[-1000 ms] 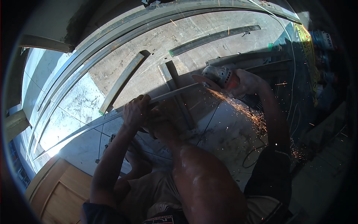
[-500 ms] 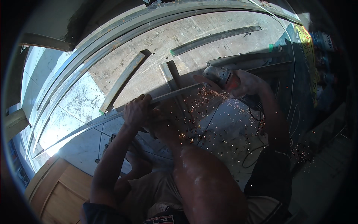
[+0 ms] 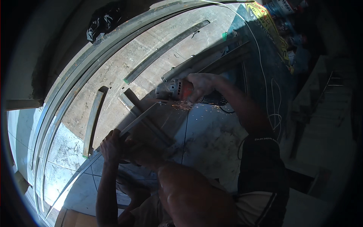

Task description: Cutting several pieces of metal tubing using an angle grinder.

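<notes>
The right hand (image 3: pixel 200 85) is clenched round the body of an angle grinder (image 3: pixel 174 90), whose disc meets the far end of a long metal bar (image 3: pixel 141 117) lying on the tiled floor (image 3: pixel 211 140), with sparks (image 3: pixel 193 108) scattering just beside the disc. The left hand (image 3: pixel 111 145) is closed on the bar's near end, pinning it down, well apart from the grinder. More metal strips (image 3: pixel 166 49) lie farther out on the floor.

Harsh sun, deep shade
Sunlight floods the upper-left floor (image 3: pixel 113 72); the right and foreground sit in dark shadow, fisheye edges bend and blacken.
</notes>
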